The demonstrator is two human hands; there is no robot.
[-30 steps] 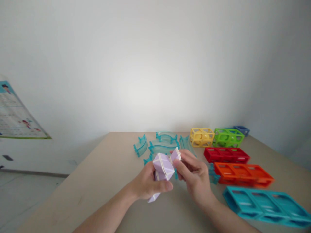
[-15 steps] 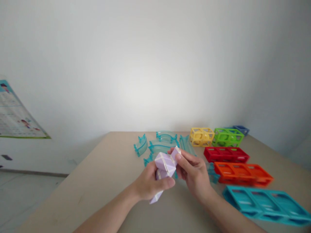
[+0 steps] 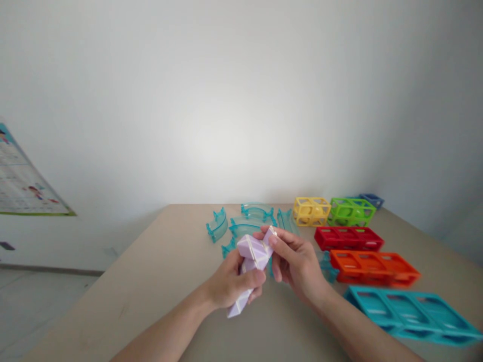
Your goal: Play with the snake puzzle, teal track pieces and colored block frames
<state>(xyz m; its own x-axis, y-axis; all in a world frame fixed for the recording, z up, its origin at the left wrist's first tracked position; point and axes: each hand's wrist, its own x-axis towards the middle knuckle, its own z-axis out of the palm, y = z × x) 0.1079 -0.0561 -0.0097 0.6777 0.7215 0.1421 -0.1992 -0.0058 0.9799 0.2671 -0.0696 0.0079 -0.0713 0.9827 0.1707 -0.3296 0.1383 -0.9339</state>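
Note:
A lavender folding puzzle with white edges is held above the table, between my two hands. My left hand is wrapped round its lower part, the thumb across the front, and one end pokes out below the palm. With thumb and fingers my right hand pinches the upper right end of the puzzle. Part of the puzzle is hidden behind the left fingers.
Clear teal track pieces lie behind the hands. To the right stand a yellow frame, a green one, a red one, an orange one, a teal one and a blue piece.
The puzzle's lower end has shifted slightly left and its body has turned a little in the hands. Both hands keep their hold. The whole view has shifted slightly.

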